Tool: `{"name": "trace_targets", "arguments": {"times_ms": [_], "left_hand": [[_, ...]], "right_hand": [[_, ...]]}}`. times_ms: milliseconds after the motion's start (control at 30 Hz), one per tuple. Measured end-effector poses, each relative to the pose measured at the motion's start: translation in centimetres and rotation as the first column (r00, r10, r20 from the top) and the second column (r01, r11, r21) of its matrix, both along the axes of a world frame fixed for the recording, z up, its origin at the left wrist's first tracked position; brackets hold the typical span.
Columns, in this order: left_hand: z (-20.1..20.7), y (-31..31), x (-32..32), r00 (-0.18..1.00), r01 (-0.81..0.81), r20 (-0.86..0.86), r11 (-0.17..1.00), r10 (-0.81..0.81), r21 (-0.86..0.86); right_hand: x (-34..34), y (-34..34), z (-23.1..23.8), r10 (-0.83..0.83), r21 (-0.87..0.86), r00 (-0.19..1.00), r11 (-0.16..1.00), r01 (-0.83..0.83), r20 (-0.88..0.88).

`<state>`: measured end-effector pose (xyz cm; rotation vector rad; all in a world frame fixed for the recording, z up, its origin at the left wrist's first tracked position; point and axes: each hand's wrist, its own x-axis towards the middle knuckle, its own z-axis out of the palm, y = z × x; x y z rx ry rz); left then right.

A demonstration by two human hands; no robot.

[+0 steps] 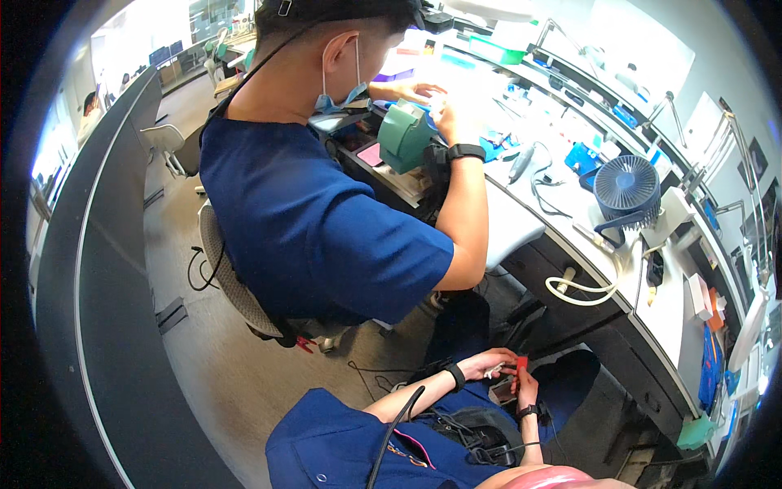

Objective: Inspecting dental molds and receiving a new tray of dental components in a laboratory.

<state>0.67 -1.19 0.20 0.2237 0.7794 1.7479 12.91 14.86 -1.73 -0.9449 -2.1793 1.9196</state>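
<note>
Low in the view, my left hand is closed around a small white piece, too small to name. Right beside it, my right hand pinches a small red flat piece, whose kind I cannot make out. Both hands are held close together over my lap, below the bench, and their fingertips nearly meet. Dark bands circle both wrists. A black waist bag with cables rests on my lap.
A co-worker in blue sits ahead, hands at the bright bench. On the bench stand a blue desk fan, a handpiece with its cord and a looped white hose. A dark partition runs along the left.
</note>
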Motion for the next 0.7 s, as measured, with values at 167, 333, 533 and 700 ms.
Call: {"name": "trace_targets", "arguments": {"times_ms": [167, 333, 533, 700], "left_hand": [[0.9, -0.4, 0.1, 1.000, 0.003, 0.004, 1.000, -0.002, -0.019], [0.6, -0.5, 0.1, 1.000, 0.019, 0.014, 1.000, -0.020, 0.008], [-0.4, -0.2, -0.2, 0.998, -0.034, 0.046, 0.999, 0.033, 0.009], [-0.9, 0.0, -0.3, 0.994, -0.093, 0.052, 0.996, 0.092, 0.012]], "right_hand": [[0.1, -0.4, 0.4, 0.022, -0.066, 1.000, 0.998, -0.022, -0.005], [0.5, -0.7, 0.8, 0.055, -0.103, 0.998, 0.993, -0.051, 0.040], [0.1, -0.8, 0.7, 0.064, -0.154, 0.998, 0.986, -0.060, 0.018], [-0.3, -1.6, 0.5, 0.102, -0.211, 0.995, 0.973, -0.099, 0.003]]}}
